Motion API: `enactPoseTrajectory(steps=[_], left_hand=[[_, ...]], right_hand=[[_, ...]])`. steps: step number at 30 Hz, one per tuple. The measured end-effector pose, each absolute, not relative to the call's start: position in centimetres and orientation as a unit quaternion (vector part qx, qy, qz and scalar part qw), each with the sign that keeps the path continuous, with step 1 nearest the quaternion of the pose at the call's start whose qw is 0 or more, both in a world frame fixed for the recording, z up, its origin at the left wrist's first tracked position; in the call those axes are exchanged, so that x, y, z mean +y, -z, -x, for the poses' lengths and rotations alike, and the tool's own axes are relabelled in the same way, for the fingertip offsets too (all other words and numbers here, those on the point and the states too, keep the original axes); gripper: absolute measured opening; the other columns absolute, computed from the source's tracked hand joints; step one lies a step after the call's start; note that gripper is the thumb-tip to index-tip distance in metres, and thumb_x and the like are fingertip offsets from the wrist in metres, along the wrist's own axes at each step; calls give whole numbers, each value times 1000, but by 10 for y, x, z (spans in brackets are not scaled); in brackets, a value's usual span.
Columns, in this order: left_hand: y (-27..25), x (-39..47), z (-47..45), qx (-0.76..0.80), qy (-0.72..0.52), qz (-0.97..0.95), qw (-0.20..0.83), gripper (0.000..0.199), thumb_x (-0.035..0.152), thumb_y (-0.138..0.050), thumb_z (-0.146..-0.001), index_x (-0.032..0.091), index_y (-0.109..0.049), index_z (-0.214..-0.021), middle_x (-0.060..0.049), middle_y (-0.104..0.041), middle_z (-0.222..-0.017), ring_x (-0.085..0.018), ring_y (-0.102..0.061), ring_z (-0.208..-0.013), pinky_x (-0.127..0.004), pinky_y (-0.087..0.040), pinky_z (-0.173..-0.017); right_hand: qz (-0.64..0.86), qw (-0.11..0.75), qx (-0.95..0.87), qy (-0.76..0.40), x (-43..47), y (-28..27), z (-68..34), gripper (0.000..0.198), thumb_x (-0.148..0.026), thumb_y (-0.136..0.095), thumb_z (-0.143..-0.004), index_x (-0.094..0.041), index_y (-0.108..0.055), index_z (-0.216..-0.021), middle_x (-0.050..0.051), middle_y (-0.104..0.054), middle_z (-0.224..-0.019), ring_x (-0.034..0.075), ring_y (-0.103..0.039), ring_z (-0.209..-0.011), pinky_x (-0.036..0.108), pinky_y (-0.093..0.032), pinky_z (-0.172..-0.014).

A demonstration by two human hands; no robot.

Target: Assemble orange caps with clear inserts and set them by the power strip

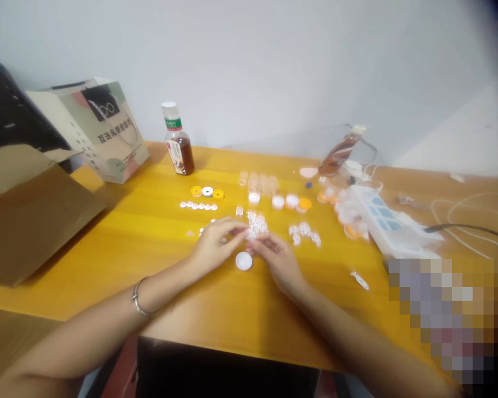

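My left hand (pixel 216 241) and my right hand (pixel 280 258) meet over the table, with thumbs and fingers pinched together. Between their fingertips is a small white plastic part (pixel 252 234), blurred and partly covered by the fingers. Directly behind it lies a cluster of white openwork plastic pieces (pixel 258 222). A round white cap (pixel 244 261) rests on the table just below the fingertips. Another group of white openwork pieces (pixel 304 230) lies to the right of my right hand. Beyond my left hand is a row of small white discs (pixel 198 206).
Yellow and white rings (pixel 207 192), clear cups (pixel 263 183) and round caps (pixel 278 202) stand farther back. A drink bottle (pixel 180 146) is upright; another bottle (pixel 341 150) leans right. A power strip (pixel 392 218) with cables lies right, a cardboard box (pixel 33 215) and paper bag (pixel 108 130) left.
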State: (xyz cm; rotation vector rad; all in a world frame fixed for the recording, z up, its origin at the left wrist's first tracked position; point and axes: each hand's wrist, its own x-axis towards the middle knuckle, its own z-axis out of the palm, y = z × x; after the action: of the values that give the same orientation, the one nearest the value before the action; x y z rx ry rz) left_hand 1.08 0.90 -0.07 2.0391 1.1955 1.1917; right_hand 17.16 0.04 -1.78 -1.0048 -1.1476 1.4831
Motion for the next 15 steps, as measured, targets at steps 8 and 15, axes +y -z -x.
enactPoseTrajectory(steps=[8,15], left_hand=[[4,10,-11,441,-442,-740,250,13,24,-55,-81,18,-63,-89,-3,-59,-83,-13,-56,-76,-26,-47,-68],[1,10,-10,409,-446,-749,270,12,18,-53,-81,17,-63,-89,-5,-63,-86,-13,-58,-79,-28,-48,-73]], right_hand=[[416,488,-480,-599,-2,15,-170,15,-34,-68,-68,-21,-62,-71,-1,-65,-66,12,-59,-61,28,-47,-68],[420,488,-456,-615,-4,14,-170,11,-29,-70,-66,-21,-64,-71,-2,-66,-66,12,-60,-62,28,-48,-68]])
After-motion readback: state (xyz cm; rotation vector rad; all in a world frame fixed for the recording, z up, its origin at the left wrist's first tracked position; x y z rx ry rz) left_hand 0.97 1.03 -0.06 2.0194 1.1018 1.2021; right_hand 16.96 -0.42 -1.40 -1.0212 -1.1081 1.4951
